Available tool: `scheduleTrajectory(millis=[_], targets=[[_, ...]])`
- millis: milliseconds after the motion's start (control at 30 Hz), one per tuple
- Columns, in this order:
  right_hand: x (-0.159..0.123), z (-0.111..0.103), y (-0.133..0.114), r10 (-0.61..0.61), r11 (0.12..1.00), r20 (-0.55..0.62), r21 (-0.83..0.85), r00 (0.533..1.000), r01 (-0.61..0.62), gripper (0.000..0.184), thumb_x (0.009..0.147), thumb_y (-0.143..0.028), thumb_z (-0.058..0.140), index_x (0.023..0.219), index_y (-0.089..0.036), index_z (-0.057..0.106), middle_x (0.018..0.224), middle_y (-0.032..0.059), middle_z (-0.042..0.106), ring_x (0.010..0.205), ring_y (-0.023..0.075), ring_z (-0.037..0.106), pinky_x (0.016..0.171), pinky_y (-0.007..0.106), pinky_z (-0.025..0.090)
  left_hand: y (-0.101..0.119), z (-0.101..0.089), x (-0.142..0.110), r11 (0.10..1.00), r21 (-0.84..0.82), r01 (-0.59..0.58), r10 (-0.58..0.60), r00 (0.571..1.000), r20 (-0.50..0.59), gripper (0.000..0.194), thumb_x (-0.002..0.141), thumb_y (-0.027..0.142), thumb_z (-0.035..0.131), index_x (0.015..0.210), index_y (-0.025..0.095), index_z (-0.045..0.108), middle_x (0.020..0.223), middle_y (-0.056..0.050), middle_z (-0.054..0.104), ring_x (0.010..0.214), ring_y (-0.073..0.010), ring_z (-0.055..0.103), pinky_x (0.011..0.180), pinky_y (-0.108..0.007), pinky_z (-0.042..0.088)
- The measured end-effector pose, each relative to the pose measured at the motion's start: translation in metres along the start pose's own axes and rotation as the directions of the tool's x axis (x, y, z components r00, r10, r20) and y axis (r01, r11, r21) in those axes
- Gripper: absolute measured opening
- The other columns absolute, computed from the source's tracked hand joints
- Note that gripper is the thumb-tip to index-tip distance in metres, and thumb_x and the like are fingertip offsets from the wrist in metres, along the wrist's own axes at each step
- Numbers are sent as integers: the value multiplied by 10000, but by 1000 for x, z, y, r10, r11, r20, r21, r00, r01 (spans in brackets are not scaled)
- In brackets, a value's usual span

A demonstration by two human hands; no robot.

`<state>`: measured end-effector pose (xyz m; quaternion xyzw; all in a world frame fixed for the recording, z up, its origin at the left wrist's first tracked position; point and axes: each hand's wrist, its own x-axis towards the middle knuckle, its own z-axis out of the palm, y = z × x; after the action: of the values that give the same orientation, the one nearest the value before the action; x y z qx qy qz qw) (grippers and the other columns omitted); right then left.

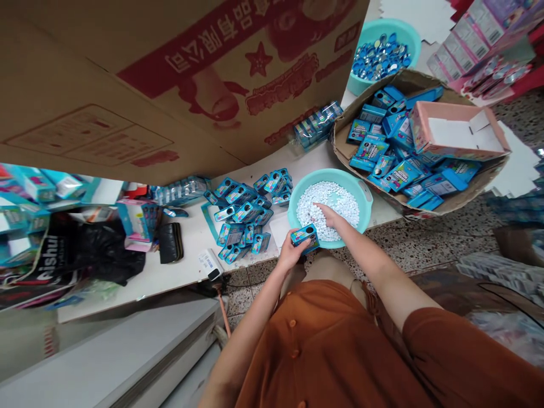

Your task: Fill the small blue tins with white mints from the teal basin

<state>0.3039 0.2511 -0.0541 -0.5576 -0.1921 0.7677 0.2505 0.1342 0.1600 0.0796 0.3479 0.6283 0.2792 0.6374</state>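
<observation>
In my left hand (290, 253) is a small blue printed box (311, 233), held between thumb and fingers at the near left rim of a turquoise basin (366, 211). Small white pellets (344, 205) cover the bottom of that basin. My right hand (327, 216) reaches over the near rim into the pellets, its fingers curled around some of them and its fingertips partly hidden. Several similar blue boxes (246, 212) stand in a group on the white table (193, 263), left of the basin.
A cut-down carton (450, 204) full of blue boxes, with a pink tray (459, 150) on top, stands right of the basin. Behind it, another turquoise basin (361, 85) holds round blue and silver pieces. A large carton (170, 113) blocks the back. A black wallet (170, 242) lies left.
</observation>
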Motion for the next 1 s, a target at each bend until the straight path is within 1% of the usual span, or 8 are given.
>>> scheduleTrajectory(millis=[67, 133, 300, 433, 600, 700, 833, 1000], targets=[[-9, 1, -7, 67, 965, 25, 251, 997, -71, 285, 812, -447, 507, 901, -181, 557, 696, 14, 647, 621, 145, 584, 639, 290, 505, 8, -3, -1, 995, 38, -89, 90, 996, -6, 547, 659, 395, 736, 1113, 213, 490, 1097, -55, 615, 949, -176, 597, 870, -311, 464], [-22, 2, -19, 56, 902, 36, 426, 998, -66, 238, 826, -408, 492, 883, -183, 545, 638, 2, 618, 551, 126, 553, 541, 241, 477, 15, -4, 1, 977, 89, -196, 198, 980, -8, 498, 683, 368, 717, 1102, 216, 494, 1130, -57, 597, 972, -177, 586, 879, -295, 448], [-67, 5, -57, -114, 786, 32, 615, 993, 70, 221, 840, -411, 473, 871, -196, 518, 607, -16, 575, 482, 94, 504, 410, 182, 392, 23, 2, 14, 927, 210, -310, 320, 947, -13, 440, 685, 350, 708, 1058, 225, 510, 988, -19, 607, 873, -172, 588, 806, -266, 437], [-100, 12, -78, -204, 752, -43, 633, 978, 184, 258, 815, -471, 509, 794, -216, 472, 593, -29, 540, 499, 93, 506, 402, 180, 388, 22, 17, 23, 904, 275, -327, 329, 943, 42, 414, 690, 328, 697, 1053, 232, 522, 928, -11, 610, 830, -180, 582, 775, -269, 424], [-121, 20, -84, -265, 753, -205, 567, 942, 335, 328, 810, -531, 491, 707, -225, 432, 564, -36, 503, 486, 92, 493, 417, 195, 412, 28, 33, 28, 863, 312, -398, 375, 918, 133, 377, 695, 260, 679, 1046, 243, 542, 957, -16, 616, 844, -198, 583, 787, -288, 422], [-126, 24, -84, -274, 732, -294, 554, 916, 397, 347, 789, -549, 515, 688, -226, 440, 538, -46, 489, 466, 92, 483, 426, 206, 427, 32, 38, 29, 827, 363, -430, 400, 903, 157, 387, 706, 244, 666, 1069, 246, 534, 983, -21, 614, 879, -210, 582, 797, -303, 427], [-127, 28, -86, -312, 644, -331, 616, 891, 454, 347, 756, -528, 574, 652, -218, 458, 524, -56, 491, 472, 88, 497, 449, 213, 439, 35, 42, 32, 760, 461, -458, 422, 887, 187, 406, 730, 224, 639, 1110, 245, 498, 1070, -35, 597, 976, -219, 566, 839, -321, 428], [-127, 30, -91, -347, 636, -350, 594, 870, 493, 364, 755, -522, 573, 605, -213, 455, 517, -55, 478, 474, 83, 492, 463, 216, 431, 35, 46, 37, 793, 422, -439, 406, 898, 171, 395, 733, 253, 648, 1094, 239, 487, 1021, -22, 608, 924, -203, 580, 807, -306, 438]])
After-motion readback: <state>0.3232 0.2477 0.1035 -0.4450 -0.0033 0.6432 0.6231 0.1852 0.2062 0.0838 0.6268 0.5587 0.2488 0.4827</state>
